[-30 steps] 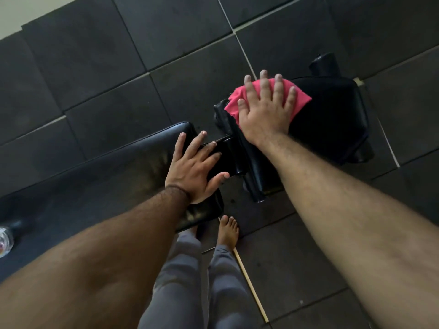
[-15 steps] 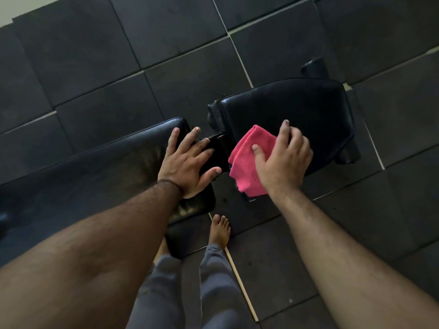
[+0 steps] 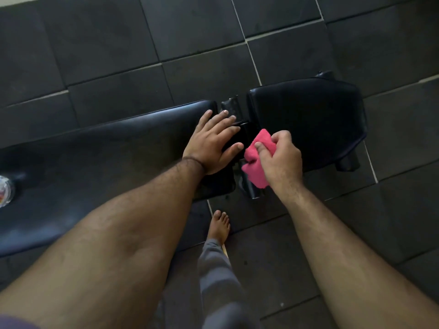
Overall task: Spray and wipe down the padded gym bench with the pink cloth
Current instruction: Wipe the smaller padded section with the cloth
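Two hands: right hand [image 3: 281, 160] bunching pink cloth [image 3: 257, 160], left hand [image 3: 211, 143] flat on bench [image 3: 107, 148]

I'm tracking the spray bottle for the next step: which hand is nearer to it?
Left. The left hand rests flat on the long pad, same side as the bottle at the frame's left edge. The right hand, bunching the pink cloth, is farther off.

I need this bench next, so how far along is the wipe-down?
Done: not provable; no pad shows clear wipe marks. In hand: the right hand grips the bunched pink cloth at the near edge of the small seat pad, by the gap, while the left hand lies flat on the end of the long back pad. Left: probably that long pad.
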### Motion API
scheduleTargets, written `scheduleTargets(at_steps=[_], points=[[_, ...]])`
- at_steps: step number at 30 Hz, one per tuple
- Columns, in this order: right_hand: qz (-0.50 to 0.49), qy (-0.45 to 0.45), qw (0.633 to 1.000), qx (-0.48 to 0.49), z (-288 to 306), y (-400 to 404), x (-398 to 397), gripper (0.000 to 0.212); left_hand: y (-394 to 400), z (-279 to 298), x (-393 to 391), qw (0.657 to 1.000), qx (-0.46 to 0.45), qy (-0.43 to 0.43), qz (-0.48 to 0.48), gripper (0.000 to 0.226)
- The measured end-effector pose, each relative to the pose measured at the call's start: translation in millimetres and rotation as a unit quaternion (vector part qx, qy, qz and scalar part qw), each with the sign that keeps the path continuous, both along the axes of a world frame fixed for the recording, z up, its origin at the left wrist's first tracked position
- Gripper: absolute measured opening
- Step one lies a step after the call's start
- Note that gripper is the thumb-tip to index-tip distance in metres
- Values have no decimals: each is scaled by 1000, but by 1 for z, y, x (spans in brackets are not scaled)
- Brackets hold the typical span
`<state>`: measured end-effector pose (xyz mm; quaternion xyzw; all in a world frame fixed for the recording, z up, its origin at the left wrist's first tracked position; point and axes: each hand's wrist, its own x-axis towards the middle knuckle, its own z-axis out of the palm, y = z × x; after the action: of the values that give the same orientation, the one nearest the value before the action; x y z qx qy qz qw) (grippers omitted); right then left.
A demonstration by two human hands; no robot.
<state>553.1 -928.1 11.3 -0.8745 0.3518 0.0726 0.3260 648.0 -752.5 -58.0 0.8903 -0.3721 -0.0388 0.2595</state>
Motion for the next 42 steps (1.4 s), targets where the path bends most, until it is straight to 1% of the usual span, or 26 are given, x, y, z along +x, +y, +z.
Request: scheduleTargets(at_steps=[2, 3, 5, 6, 9, 12, 14, 16, 17, 18, 19, 20, 21, 23, 24, 25, 26, 27, 29, 30, 31, 33, 35, 37, 39, 42], points=[[-23, -25, 999, 9, 10, 15, 0, 25, 3, 8, 1, 994, -104, 24, 38, 50], [-25, -37, 999, 11, 15, 24, -1, 24, 5, 14, 1, 986, -149, 32, 73, 46], [-20, -68, 997, 22, 25, 46, -2, 21, 12, 29, -1, 961, -205, 46, 180, 44], [-13, -79, 996, 31, 30, 58, -2, 19, 19, 37, -3, 941, -228, 66, 239, 46], [36, -96, 993, 52, 43, 106, 2, 17, 65, 54, -16, 860, -303, 136, 387, 51], [86, -114, 987, 78, 57, 167, 8, 32, 140, 60, -39, 772, -353, 163, 503, 45], [118, -115, 981, 100, 66, 210, 11, 38, 198, 64, -56, 705, -361, 147, 592, 40], [166, -113, 975, 96, 69, 252, 14, 25, 258, 73, -73, 619, -360, 103, 690, 38], [189, -110, 971, 93, 71, 271, 15, 18, 286, 77, -80, 584, -353, 73, 727, 38], [204, -106, 968, 101, 72, 291, 16, 15, 313, 81, -86, 563, -342, 45, 751, 38], [212, -104, 965, 118, 74, 309, 17, 13, 336, 84, -90, 560, -329, 21, 760, 41], [218, -104, 961, 137, 76, 325, 18, 13, 357, 85, -92, 573, -315, 4, 757, 52], [223, -107, 957, 155, 78, 341, 18, 14, 376, 84, -89, 597, -301, 0, 744, 70], [231, -111, 950, 177, 80, 368, 19, 15, 404, 87, -74, 657, -299, 41, 691, 109], [235, -111, 948, 182, 81, 378, 20, 13, 412, 89, -65, 690, -293, 74, 658, 122], [241, -108, 947, 182, 82, 387, 20, 11, 418, 89, -57, 719, -280, 102, 628, 125], [247, -106, 946, 178, 83, 394, 21, 8, 423, 89, -49, 739, -267, 124, 605, 118], [255, -104, 946, 171, 84, 400, 22, 7, 428, 87, -42, 750, -258, 145, 592, 98], [272, -98, 945, 155, 84, 410, 24, 13, 435, 86, -39, 757, -246, 163, 583, 41], [281, -97, 943, 150, 84, 413, 24, 15, 438, 86, -40, 762, -252, 157, 576, 27], [291, -97, 940, 148, 84, 417, 23, 17, 442, 87, -45, 765, -262, 148, 569, 23], [320, -92, 932, 140, 82, 426, 19, 17, 452, 89, -62, 760, -294, 127, 565, 21], [370, -77, 917, 130, 80, 443, 9, 14, 472, 92, -95, 736, -320, 109, 587, 21], [445, -67, 886, 114, 78, 470, -5, 13, 500, 92, -138, 705, -330, 84, 622, 24], [511, -62, 851, 106, 76, 502, -21, 16, 530, 90, -187, 676, -323, 85, 657, 29], [584, -37, 806, 94, 70, 562, -53, 19, 573, 93, -264, 641, -290, 90, 705, 24]])
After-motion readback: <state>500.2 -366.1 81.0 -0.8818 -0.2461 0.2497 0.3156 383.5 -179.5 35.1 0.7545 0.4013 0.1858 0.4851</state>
